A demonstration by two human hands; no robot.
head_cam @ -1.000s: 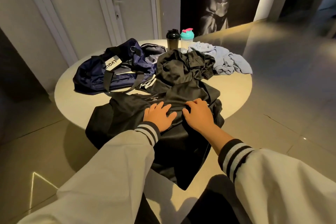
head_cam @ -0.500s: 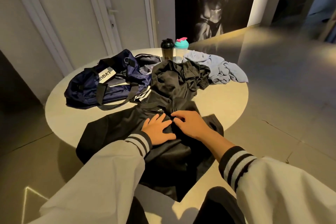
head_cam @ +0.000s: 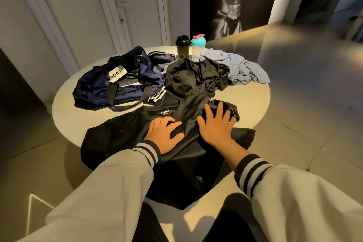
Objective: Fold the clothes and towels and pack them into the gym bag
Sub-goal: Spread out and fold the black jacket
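Observation:
A black t-shirt (head_cam: 125,135) lies spread over the near edge of the round table (head_cam: 64,112), its lower part hanging off toward me. My left hand (head_cam: 164,134) rests flat on its middle, fingers straight. My right hand (head_cam: 217,125) presses flat on the shirt's right side, fingers spread. Behind the shirt sits a crumpled black garment (head_cam: 194,78) with white stripes showing at its left. A navy gym bag (head_cam: 115,84) lies unzipped at the table's left. A light blue towel (head_cam: 241,67) is bunched at the back right.
Two shaker bottles stand at the table's far edge: a dark one (head_cam: 182,46) and a clear one with a teal lid (head_cam: 198,45). A white door (head_cam: 127,4) and a dark wall poster (head_cam: 229,0) are behind. Tiled floor surrounds the table.
My right hand has slid to the right across the black shirt and spread its fingers. My left hand stays on the shirt's middle. The view has shifted slightly.

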